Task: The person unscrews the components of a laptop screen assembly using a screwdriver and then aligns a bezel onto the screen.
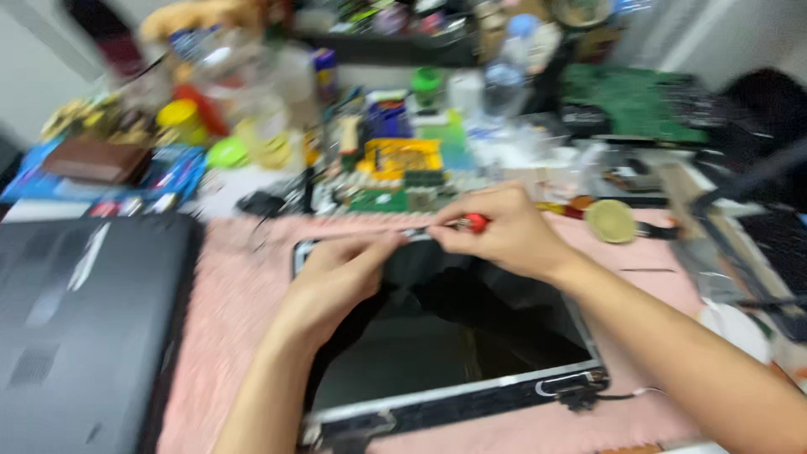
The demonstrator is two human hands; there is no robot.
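Observation:
A dark laptop screen panel (445, 353) with a pale frame lies flat on a pink fuzzy mat (235, 294). My left hand (340, 273) rests on the panel's far edge, its fingers pinching the rim. My right hand (504, 231) is closed around a small screwdriver with a red handle (476, 223), its tip held at the panel's top edge just beside my left fingers. A black hinge with a thin cable (580, 391) sticks out at the panel's near right corner. The whole picture is blurred by motion.
A closed black laptop base (76, 328) lies at the left. A round brass-coloured disc (611, 221) sits right of my hands. Behind are green circuit boards (630, 101), a yellow parts box (402, 156), bottles and clutter. Dark tools lie at the right edge.

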